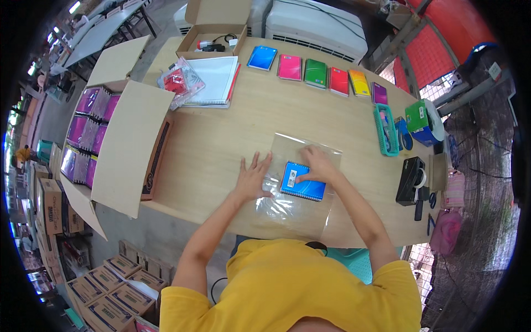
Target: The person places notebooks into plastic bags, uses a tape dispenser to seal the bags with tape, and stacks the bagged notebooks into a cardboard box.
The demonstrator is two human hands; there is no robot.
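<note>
A small blue spiral notebook [303,190] lies on a clear plastic sheet [287,145] near the table's front edge, its wire binding toward me. My right hand [319,165] is open over the notebook's far right part, the thumb resting on its cover and the fingers reaching past it onto the plastic. To the notebook's left, my left hand [252,180] lies open with fingers spread, at the left edge of the sheet. The plastic is creased and shiny between my left hand and the notebook.
Along the table's far side runs a row of notebooks [289,67] in several colours. At right stand a teal basket [386,130], a black tape dispenser [410,180] and scissors [432,199]. At left, an open carton [130,149] holds purple notebooks; behind it lies a large pad [213,80].
</note>
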